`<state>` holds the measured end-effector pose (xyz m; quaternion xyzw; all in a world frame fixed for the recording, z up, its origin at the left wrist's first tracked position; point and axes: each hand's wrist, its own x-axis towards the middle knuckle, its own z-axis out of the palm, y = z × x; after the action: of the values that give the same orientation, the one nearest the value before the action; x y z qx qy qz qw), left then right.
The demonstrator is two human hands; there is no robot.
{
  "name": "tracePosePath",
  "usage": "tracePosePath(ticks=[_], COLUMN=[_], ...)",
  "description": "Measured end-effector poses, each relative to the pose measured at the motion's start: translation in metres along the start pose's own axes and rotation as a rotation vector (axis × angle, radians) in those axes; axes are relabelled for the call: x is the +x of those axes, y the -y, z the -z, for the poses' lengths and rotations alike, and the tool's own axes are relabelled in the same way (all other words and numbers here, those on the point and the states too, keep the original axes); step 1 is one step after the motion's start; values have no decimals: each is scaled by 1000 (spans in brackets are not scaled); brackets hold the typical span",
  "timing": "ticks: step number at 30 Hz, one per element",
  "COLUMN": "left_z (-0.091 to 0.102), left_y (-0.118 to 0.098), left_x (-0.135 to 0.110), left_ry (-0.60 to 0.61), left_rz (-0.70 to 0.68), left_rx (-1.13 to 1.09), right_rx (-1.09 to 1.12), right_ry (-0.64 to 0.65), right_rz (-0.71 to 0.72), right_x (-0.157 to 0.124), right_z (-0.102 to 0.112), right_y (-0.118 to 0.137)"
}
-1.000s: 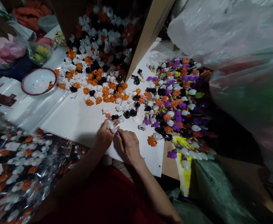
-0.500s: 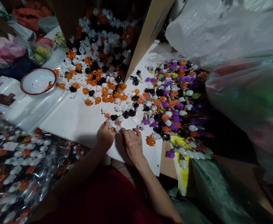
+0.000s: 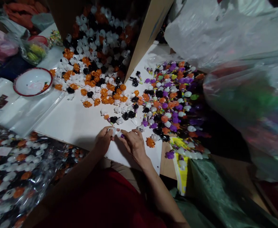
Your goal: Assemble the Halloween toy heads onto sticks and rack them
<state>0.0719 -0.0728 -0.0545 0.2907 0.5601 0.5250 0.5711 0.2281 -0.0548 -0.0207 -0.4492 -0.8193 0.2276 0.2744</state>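
My left hand (image 3: 103,141) is closed on a small white plastic figure (image 3: 111,130) at the table's front edge. My right hand (image 3: 135,144) pinches a small piece with a purple end (image 3: 122,136), which meets the white figure; its full shape is partly hidden by fingers. Just beyond the hands lie a black figure (image 3: 113,119) and an orange-topped tube (image 3: 106,117). A white ghost head (image 3: 140,128) with a black face rests by my right fingertips, and an orange figure (image 3: 150,142) sits to the right of that hand.
A tipped cardboard box (image 3: 145,38) spills white, orange and black figures onto the white table (image 3: 74,122). Filled tubes with coloured tops (image 3: 167,104) are heaped at right. An enamel bowl (image 3: 20,90) stands left, bagged figures (image 3: 17,171) lower left, plastic bags (image 3: 243,95) far right.
The white figure and purple-ended piece now show more clearly between my fingers, my left fingers having shifted. The whole view has slid slightly left.
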Motion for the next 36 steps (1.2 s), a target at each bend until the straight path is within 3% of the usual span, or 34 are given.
tracePosePath(ticks=[2,4,7,10,13,17,19,21,25,27,30,33,36], left_z=[5,11,25,51,89,130,133,124,101,99,108,109,83], left_y=[1,-2,-12,-29,-52,-86,-96,-99,-90,-84,-81,-78,-68], left_x=[-4,-11,-23,-26,-11,33,61,92,141,151,147,123,88], left_ry=[52,73,178,292,239,-43,-228,-355,-231,-170,-222,-244,-67], left_rz=[-10,-78,-164,-228,-272,-283,-314,-306,-169,-153,-218,-205,12], left_rx=[-102,-113,109,422,725,1234,1418,1493,1551,1556,1440,871,117], right_rx=[150,429,889,1030,666,-54,-260,-392,-449,-404,-355,-482,-609], right_ry=[-7,55,283,462,468,206,145,108,100,137,185,142,163], right_rz=[-112,-315,-545,-540,-400,-187,-103,-61,32,70,-14,-330,-569], right_x=[-1,-4,-10,-8,10,56,77,90,91,89,96,109,122], right_z=[-2,-9,-26,-37,-35,-33,-47,-71,-118,-121,-85,-25,15], right_y=[-1,-1,-1,1,5,4,2,1,12,18,8,-30,-72])
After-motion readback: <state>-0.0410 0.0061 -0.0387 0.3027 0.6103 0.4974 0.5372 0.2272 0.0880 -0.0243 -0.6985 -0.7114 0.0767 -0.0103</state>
